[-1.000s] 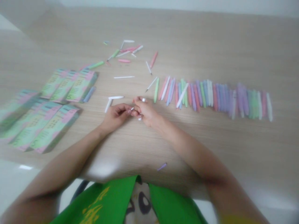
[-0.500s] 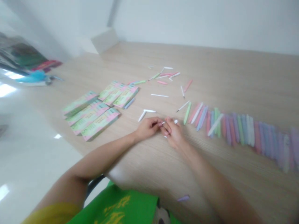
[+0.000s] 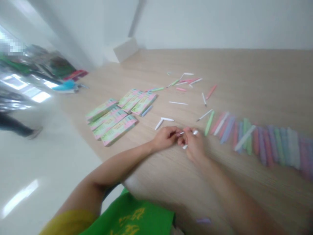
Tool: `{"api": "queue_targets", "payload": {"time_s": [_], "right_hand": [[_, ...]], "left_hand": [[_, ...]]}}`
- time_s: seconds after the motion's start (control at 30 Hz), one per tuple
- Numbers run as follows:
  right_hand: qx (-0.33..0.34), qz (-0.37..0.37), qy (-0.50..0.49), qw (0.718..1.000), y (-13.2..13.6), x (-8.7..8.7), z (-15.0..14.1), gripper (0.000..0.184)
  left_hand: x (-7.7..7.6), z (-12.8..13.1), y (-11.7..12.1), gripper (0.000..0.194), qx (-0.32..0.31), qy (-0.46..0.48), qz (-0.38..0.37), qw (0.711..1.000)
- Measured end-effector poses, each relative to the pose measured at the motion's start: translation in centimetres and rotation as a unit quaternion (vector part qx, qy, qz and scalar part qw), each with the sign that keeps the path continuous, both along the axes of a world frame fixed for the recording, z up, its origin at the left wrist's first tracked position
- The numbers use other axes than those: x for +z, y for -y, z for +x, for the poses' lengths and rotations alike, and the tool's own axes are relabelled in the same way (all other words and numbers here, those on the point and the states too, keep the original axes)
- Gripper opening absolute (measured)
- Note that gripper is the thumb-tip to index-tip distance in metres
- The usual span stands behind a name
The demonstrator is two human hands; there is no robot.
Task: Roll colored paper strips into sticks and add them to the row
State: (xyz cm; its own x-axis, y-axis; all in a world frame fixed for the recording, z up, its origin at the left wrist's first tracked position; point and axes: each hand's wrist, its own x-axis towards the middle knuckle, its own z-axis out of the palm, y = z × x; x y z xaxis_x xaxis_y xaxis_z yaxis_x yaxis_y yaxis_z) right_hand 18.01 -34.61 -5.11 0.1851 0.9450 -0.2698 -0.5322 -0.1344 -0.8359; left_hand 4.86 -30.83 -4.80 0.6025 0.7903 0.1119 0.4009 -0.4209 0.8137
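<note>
My left hand (image 3: 166, 137) is closed, its fingertips pinching one end of a thin white stick (image 3: 181, 133) that looks like a pen refill. My right hand (image 3: 196, 143) meets it, fingers curled round a white pen piece (image 3: 185, 147) whose ends stick out; the rest is hidden by the fingers. Just beyond my left hand lie two white pen parts (image 3: 159, 123), touching at an angle. A green pen (image 3: 209, 123) is nearest to my right hand, beside a long row of pastel pens (image 3: 268, 143). A thin white refill (image 3: 204, 115) with a dark tip lies close by.
Several green-and-pink boxes (image 3: 119, 130) lie in two groups on the left of the wooden table (image 3: 151, 182). Loose pen parts (image 3: 189, 80) are scattered farther back. A purple pen piece (image 3: 203, 221) sits near the front edge. A person's leg (image 3: 14, 125) shows at far left.
The camera view has swung left, so everything sits farther right and a person's leg shows. Both hands stay together over the white pieces, the fingers shifting slightly.
</note>
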Motion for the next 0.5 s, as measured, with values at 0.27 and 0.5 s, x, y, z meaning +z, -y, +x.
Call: {"api": "queue_targets", "payload": {"time_s": [0.27, 0.5], "right_hand": [[-0.042, -0.011, 0.07, 0.997, 0.06, -0.7, -0.55, 0.028], [-0.049, 0.011, 0.084, 0.995, 0.39, -0.99, -0.65, 0.025]], "left_hand": [[0.33, 0.1, 0.01, 0.023, -0.019, 0.015, 0.005, 1.0], [0.07, 0.05, -0.18, 0.027, -0.039, 0.031, -0.01, 0.999]]}}
